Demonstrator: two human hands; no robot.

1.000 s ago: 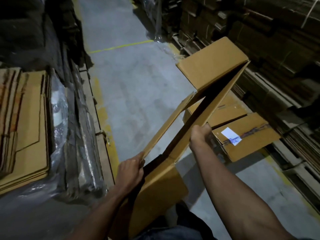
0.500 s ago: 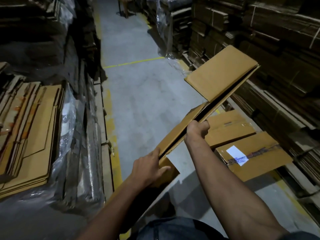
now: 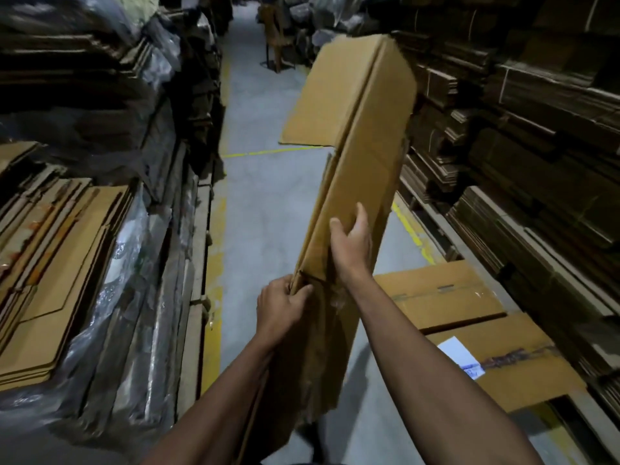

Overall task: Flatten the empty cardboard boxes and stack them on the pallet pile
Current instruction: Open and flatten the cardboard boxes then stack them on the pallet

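left hand (image 3: 280, 305) pinching, right hand (image 3: 352, 239) gripping

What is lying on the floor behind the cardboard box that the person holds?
Behind the held box, the grey floor with a yellow line shows, and a chair farther back. The box covers whatever lies directly behind it.

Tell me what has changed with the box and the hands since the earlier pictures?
The box, open a second ago, is now pressed flat and raised upright. The right hand moved from its edge onto its face. The left hand still grips the edge; the boxes on the floor stayed.
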